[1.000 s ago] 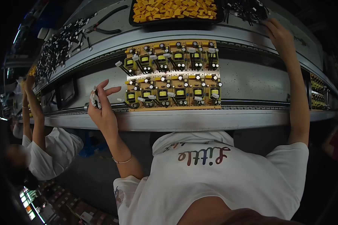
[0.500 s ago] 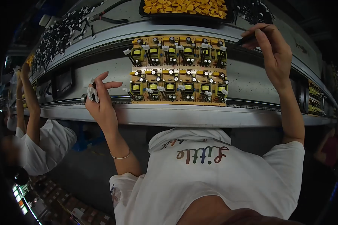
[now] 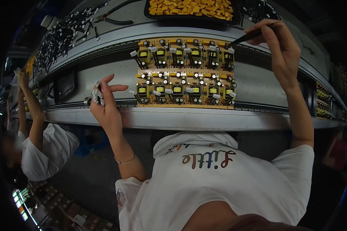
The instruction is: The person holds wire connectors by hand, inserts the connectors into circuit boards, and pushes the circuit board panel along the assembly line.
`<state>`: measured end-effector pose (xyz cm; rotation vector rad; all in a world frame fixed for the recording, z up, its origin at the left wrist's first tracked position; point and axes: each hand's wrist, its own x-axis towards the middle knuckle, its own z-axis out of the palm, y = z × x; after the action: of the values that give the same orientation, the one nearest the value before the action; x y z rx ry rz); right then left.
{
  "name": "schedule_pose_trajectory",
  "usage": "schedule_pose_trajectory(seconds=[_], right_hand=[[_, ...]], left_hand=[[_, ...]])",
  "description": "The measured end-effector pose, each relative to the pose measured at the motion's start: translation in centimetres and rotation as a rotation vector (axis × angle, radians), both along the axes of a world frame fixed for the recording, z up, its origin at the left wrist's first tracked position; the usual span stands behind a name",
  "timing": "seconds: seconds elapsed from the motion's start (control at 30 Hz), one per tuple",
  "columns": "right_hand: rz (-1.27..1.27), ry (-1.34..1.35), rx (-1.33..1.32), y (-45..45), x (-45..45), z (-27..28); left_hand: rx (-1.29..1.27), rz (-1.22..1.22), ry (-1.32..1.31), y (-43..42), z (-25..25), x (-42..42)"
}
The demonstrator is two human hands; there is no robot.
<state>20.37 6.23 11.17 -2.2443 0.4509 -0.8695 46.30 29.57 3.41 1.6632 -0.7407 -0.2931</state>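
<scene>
My right hand (image 3: 283, 54) is closed on slim black tweezers (image 3: 246, 37), their tip by the upper right corner of the circuit board panel (image 3: 185, 71). A white connector (image 3: 230, 50) on black wires stands near that tip; I cannot tell if they touch. The panel carries two rows of boards with yellow transformers, capacitors and white connectors on black leads. Left of the panel, my left hand (image 3: 107, 106) is closed round a bunch of white connectors (image 3: 97, 96), its index and middle fingers partly stretched out. The palm hides some of the bunch.
A black tray (image 3: 189, 18) of yellow parts stands behind the rail. Loose black-and-white connector leads (image 3: 61, 40) are heaped at the back left, beside pliers (image 3: 117, 22). Another person (image 3: 46, 150) works at the left. More boards (image 3: 324, 101) lie on the line at far right.
My right hand has brought the tweezers left and slightly up, their tip now at the panel's upper right corner. My left hand and the panel appear slightly further right.
</scene>
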Motion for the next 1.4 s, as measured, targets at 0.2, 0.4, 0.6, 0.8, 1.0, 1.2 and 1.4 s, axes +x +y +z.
schedule_pose_trajectory(seconds=[0.2,0.4,0.6,0.8,1.0,1.2,1.4], right_hand=[[0.095,0.084,0.006,-0.5,2.3,-0.6],[0.118,0.191,-0.048,-0.4,2.3,-0.6],[0.126,0.126,-0.035,-0.8,3.0,0.2],[0.237,0.147,-0.054,-1.0,5.4,0.0],[0.284,0.196,-0.054,-0.4,6.0,-0.2],[0.271,0.189,-0.063,-0.5,6.3,0.2],[0.341,0.149,-0.087,0.6,8.7,0.2]], left_hand=[[0.003,-0.011,-0.031,0.1,-0.2,0.2],[0.049,-0.004,-0.015,0.3,-0.1,0.2],[0.048,-0.017,-0.064,0.2,-0.4,0.5],[0.058,-0.032,-0.062,0.2,-0.5,0.7],[0.066,-0.032,-0.037,0.4,-0.3,0.7],[0.012,-0.055,-0.071,0.2,-0.8,1.0],[0.054,-0.056,-0.059,0.4,-0.3,0.9]])
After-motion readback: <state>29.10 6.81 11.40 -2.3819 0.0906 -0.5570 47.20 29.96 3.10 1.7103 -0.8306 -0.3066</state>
